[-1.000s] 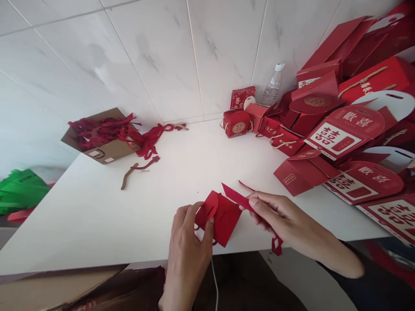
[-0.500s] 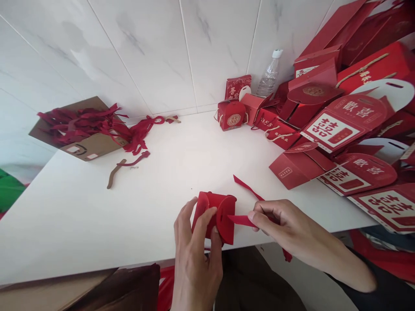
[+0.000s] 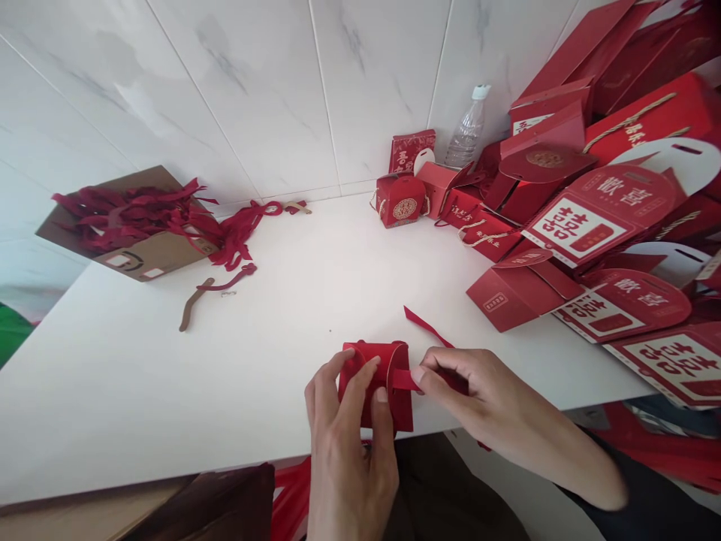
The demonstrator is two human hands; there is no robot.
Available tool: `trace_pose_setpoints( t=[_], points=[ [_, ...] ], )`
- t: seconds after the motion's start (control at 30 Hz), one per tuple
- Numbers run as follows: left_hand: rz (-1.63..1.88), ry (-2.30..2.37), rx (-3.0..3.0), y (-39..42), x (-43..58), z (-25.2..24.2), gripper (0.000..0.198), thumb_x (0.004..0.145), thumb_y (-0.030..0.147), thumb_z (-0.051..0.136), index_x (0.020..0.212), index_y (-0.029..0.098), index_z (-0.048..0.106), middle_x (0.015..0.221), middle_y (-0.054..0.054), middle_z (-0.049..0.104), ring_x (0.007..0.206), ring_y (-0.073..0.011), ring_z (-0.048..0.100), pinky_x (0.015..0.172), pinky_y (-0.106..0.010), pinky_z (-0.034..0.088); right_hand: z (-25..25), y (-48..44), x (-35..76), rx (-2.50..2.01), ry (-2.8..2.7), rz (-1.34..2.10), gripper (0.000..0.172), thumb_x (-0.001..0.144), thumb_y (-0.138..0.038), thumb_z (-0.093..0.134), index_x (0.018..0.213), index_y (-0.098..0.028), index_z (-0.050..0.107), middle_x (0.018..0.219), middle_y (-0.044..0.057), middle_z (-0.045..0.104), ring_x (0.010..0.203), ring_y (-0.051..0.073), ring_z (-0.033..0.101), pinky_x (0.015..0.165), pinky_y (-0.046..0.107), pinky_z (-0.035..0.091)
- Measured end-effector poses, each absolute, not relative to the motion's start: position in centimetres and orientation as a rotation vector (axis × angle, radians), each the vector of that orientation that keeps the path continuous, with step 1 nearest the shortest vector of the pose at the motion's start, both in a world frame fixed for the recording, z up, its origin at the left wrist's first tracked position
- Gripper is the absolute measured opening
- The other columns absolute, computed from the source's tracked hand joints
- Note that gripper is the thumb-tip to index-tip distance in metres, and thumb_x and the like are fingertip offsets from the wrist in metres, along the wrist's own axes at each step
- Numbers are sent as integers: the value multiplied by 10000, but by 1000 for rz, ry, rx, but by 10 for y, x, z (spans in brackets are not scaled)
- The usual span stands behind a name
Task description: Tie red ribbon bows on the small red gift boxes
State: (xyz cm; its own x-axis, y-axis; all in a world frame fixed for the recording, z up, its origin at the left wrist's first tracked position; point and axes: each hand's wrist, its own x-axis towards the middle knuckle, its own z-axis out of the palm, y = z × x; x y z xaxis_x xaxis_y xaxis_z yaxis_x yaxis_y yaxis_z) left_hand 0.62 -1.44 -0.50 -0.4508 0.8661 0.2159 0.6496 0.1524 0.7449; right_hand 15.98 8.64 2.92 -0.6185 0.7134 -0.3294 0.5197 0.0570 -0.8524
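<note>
Small red box [image 3: 399, 404] was parked at the near edge of the white table [image 3: 270, 353], around 6 o'clock; it was held down between the spread fingers and thumb of the left hand [image 3: 345, 439]; at the box's 3 o'clock, a red ribbon [image 3: 403, 379] was pinched tight by the right hand [image 3: 478, 387], its end right up at the box, though whether it was tucked in couldn't be made out; a ribbon-stuffed carton [image 3: 169, 263] was left at 10 o'clock.
</note>
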Motion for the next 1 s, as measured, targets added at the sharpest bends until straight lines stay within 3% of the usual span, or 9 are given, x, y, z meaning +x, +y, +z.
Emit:
trace_pose_setpoints(
  t=[0.1, 0.17, 0.27, 0.33, 0.43, 0.53, 0.67, 0.8, 1.0],
  points=[
    [1228, 2104, 1338, -8, 2, 0, 205, 948, 349, 567, 1032, 283, 742, 1256, -110, 585, 1204, -296, 525, 721, -349, 579, 28, 87, 156, -1238, -2207, 1552, 391, 1052, -470, 417, 764, -217, 489, 642, -53, 374, 555, 123, 331, 496, 266, 266],
    [1294, 2083, 1240, -4, 0, 4, 171, 928, 376, 606, 916, 274, 743, 1181, -89, 612, 1140, -265, 562, 705, -313, 562, 28, 86, 152, -1213, -2203, 1454, 315, 1051, -476, 432, 893, -241, 570, 763, -29, 519, 656, 146, 466, 551, 265, 352],
    [1466, 2022, 1121, -3, 1, 12, 129, 916, 357, 640, 884, 271, 732, 1034, -49, 624, 981, -201, 595, 756, -296, 526, 32, 83, 144, -1074, -2193, 1193, 235, 1045, -432, 482, 1227, -302, 554, 1174, 18, 585, 1097, 205, 530, 899, 313, 447],
    [1547, 1956, 1095, -6, 2, 16, 120, 927, 331, 627, 897, 270, 726, 954, -35, 622, 912, -185, 588, 758, -296, 503, 36, 81, 139, -945, -2235, 1162, 189, 1045, -388, 500, 1201, -305, 569, 1205, 13, 568, 1181, 201, 495, 1020, 333, 399],
    [1505, 2015, 1137, -12, 2, 14, 183, 928, 341, 604, 1077, 283, 693, 1013, -47, 626, 947, -210, 576, 808, -339, 505, 40, 81, 132, -885, -2228, 1286, 140, 1049, -357, 506, 989, -274, 601, 1037, -5, 579, 1019, 165, 553, 934, 296, 450],
    [1339, 2180, 1198, -18, -2, 3, 367, 882, 377, 644, 1235, 280, 628, 1099, -74, 608, 988, -239, 573, 839, -389, 515, 40, 83, 129, -948, -2191, 1305, 158, 1051, -333, 491, 945, -257, 581, 994, -1, 569, 950, 165, 559, 887, 308, 469],
    [1435, 2103, 907, -22, -4, -2, 293, 907, 433, 619, 1128, 242, 648, 1007, -58, 649, 880, -201, 628, 782, -333, 518, 36, 82, 125, -1006, -2331, 1197, 151, 1019, -234, 510, 875, -226, 555, 986, 18, 543, 984, 188, 548, 897, 357, 471],
    [1507, 1996, 641, -21, -4, 5, 376, 873, 515, 649, 1107, 220, 648, 1073, -70, 686, 1005, -222, 653, 858, -310, 520, 34, 79, 118, -984, -2447, 1088, 156, 994, -188, 523, 842, -205, 553, 997, 37, 530, 984, 205, 540, 898, 406, 479],
    [1497, 1952, 597, -23, -2, 7, 414, 861, 521, 665, 1129, 206, 651, 1068, -87, 692, 984, -235, 670, 861, -333, 533, 37, 83, 110, -948, -2422, 1128, 154, 995, -211, 542, 852, -207, 599, 985, 39, 563, 958, 195, 590, 873, 375, 506]
  ],
)
